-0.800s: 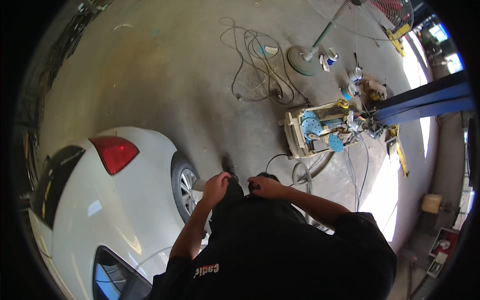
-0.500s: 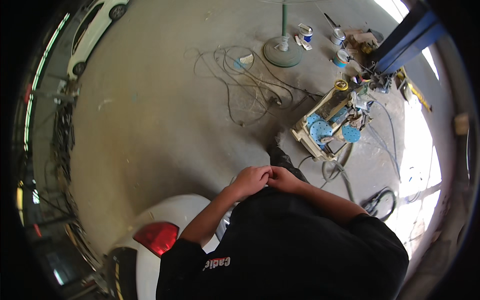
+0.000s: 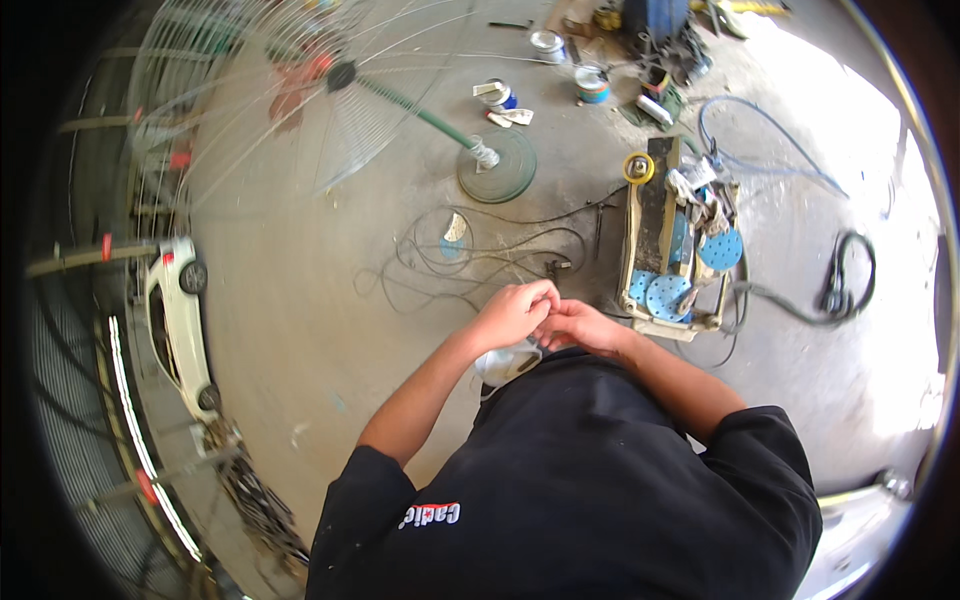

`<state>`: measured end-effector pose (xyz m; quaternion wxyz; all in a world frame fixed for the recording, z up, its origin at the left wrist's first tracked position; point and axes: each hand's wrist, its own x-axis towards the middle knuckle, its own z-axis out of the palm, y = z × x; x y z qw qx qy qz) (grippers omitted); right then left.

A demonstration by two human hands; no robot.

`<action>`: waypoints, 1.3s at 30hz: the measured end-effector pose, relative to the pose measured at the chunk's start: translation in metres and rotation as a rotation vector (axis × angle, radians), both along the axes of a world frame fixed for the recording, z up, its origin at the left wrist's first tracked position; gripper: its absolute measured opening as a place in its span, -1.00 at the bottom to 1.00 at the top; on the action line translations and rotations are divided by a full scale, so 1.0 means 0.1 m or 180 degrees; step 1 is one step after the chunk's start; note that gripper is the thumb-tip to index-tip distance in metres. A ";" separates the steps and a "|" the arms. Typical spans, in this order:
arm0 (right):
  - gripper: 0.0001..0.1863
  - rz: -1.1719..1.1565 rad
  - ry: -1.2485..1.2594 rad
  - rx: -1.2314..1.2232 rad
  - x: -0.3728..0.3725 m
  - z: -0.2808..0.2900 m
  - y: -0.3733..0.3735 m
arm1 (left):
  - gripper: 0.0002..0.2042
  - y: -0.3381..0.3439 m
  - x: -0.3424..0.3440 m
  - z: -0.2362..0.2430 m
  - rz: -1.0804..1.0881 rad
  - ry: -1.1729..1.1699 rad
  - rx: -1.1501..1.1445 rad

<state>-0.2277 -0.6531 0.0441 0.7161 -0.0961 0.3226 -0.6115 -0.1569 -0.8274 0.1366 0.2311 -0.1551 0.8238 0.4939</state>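
In front of my dark shirt, at the middle of the head view, my two hands meet. My left hand is closed, its fingers bent and pressed together. My right hand touches it with curled fingers. Whatever is between the fingertips, if anything, is too small to make out. Just below my left wrist shows a white rounded thing, like a dust mask, partly hidden by my arm and shirt.
To the right stands a tool cart with blue sanding discs and a yellow tape roll. Cables lie ahead. A fan base, paint cans, a coiled hose and a white car surround me.
My view has turned right; the fan's cage has come into view and the car with the red tail light has left it. My hands stay together, with the right fingers less tightly folded.
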 end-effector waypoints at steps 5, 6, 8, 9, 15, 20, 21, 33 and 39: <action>-0.82 -0.1584 -0.0337 0.0500 -0.38 -0.15 -0.46 | -0.84 -0.72 -1.15 -0.29 -0.1084 0.0115 -0.0168; -0.83 -0.1744 -0.0196 0.0582 -0.44 -0.23 -0.53 | -0.83 -0.88 -1.35 -0.39 -0.1264 0.0021 -0.0179; -0.80 -0.2164 0.0123 0.1002 -0.54 -0.31 -0.75 | -0.76 -1.34 -1.67 -0.76 -0.1418 0.0176 -0.0311; -0.78 -0.2260 0.0448 0.1192 -0.60 -0.36 -0.87 | -0.73 -1.70 -1.82 -1.05 -0.1751 0.0350 -0.0626; -0.75 -0.2902 0.1400 0.2811 -0.30 -0.88 -1.57 | -0.62 -4.21 -2.53 -2.67 -0.2408 -0.0465 -0.2905; -0.77 -0.2919 0.0451 0.3277 0.29 -1.12 -2.22 | -0.56 -6.01 -2.94 -3.63 -0.2938 -0.0762 -0.4798; -0.77 -0.2777 0.0291 0.3378 0.42 -1.24 -2.33 | -0.57 -6.16 -2.96 -3.77 -0.3129 -0.0771 -0.4989; -0.78 -0.2574 -0.0820 0.3245 0.80 -2.72 -3.33 | -0.85 -7.36 -3.48 -4.79 -0.3973 -0.0963 -0.5916; -0.76 -0.2577 -0.0917 0.3265 0.81 -2.81 -3.38 | -0.86 -7.36 -3.57 -4.97 -0.3559 -0.1015 -0.5404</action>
